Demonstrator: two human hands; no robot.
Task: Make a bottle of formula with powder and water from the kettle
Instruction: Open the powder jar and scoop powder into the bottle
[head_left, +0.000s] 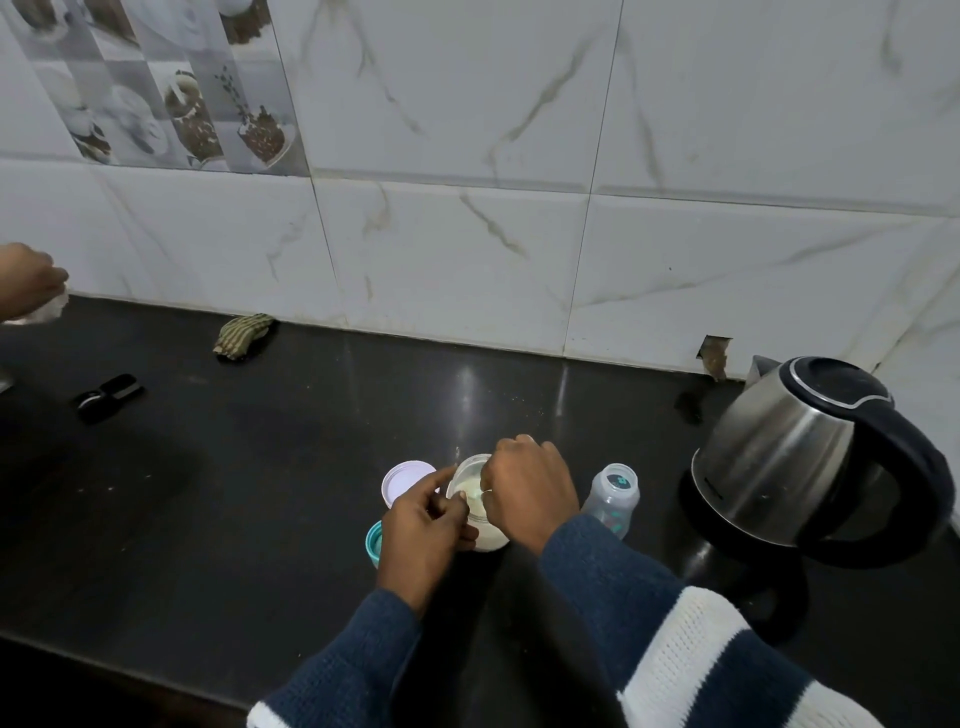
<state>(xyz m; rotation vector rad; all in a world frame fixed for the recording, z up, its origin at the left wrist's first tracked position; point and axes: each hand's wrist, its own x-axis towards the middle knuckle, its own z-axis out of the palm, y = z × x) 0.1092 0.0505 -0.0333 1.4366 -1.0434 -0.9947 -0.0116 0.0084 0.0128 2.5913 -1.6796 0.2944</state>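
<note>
A striped cloth (243, 335) lies on the black counter (260, 493), against the tiled wall (467, 234). A small black object (110, 396) lies left of it, nearer the front.

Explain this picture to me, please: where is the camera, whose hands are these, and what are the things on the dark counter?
There is no machine here. One camera sits on a person's head and looks down, so the two sleeved arms at the bottom are that person's own. The left hand holds a small open powder tub steady on the black counter. The right hand reaches into the tub with curled fingers; whether it holds a scoop is hidden. Left of the tub lie a pale lid and a teal cap. Right of it stands a clear baby bottle, then a steel kettle on its base. Farther back are a folded cloth and a small black object. At the left edge is another person's hand.
</note>
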